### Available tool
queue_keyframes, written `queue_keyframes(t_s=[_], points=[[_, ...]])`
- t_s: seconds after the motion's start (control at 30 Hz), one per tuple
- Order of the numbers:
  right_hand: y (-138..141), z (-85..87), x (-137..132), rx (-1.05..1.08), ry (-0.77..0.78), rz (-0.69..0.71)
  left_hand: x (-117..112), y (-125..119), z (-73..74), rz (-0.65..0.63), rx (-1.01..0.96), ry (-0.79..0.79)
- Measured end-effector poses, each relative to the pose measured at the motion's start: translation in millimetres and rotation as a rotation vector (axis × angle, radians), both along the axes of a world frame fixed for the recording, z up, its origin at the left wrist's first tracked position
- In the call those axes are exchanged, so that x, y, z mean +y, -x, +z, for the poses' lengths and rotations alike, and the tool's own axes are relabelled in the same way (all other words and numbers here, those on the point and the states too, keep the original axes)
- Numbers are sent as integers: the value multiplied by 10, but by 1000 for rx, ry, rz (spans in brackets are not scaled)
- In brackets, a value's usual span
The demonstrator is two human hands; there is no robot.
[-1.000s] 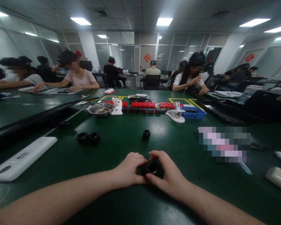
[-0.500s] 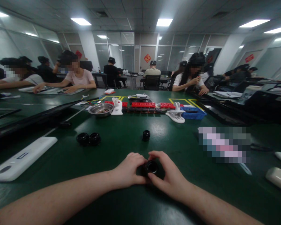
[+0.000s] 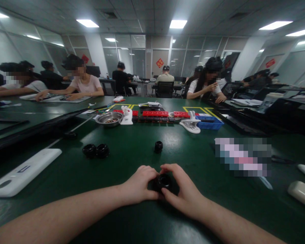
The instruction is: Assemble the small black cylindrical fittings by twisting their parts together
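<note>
The ring [image 3: 161,181] is round, thick-walled and glossy black, with a dark hole in its middle and a thin highlight along its rim. It sits low over the green tabletop [image 3: 132,220], its hole facing up and toward the viewer, held between the left hand [image 3: 142,184] and the right hand [image 3: 184,189]. Its underside is hidden, so whether it touches the surface cannot be told.

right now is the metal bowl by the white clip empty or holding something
Holding something: small coppery pieces lie in the bottom of the metal bowl, with bare wall showing above them.
</note>
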State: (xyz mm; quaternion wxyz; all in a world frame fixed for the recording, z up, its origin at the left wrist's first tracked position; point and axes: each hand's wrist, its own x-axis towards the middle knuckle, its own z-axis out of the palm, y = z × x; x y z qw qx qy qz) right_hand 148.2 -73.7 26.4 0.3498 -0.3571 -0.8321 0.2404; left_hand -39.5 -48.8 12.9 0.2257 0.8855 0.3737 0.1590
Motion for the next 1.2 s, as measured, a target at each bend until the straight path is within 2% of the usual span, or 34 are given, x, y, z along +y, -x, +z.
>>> queue_keyframes(t_s=[0.07, 0.13, 0.3, 0.37, 0.57, 0.77, 0.97, 1.13, 1.2], points=[[-11, 16, -16, 15, -15, 78, 0, 5, -4, 4, -3, -1], [-16, 21, -20, 9, -19, 89, 0, 6, -1, -1, -7, -3], [7, 6, 8, -22, 3, -84, 2, -9, 17, -14, -9, -12], [15, 11, 13, -24, 6, -105, 0, -11, 17, -10, -7, -12], [-3, 42, -8, 51, -45, 87, -13, 2, 12, -1, -9, 7], [1, 13, 11, 28, -16, -89, 0, -1, 16, -11, -3, 1], [-6, 48, -18, 63, -23, 84, 2, 11, -15, -6, -8, -3], [20, 2, 0, 26, -1, -76, -6, 0, 13, -9, -10, -1], [17, -5, 2, 23, 13, -65, -4, -4, 19, -7, -5, 3]])
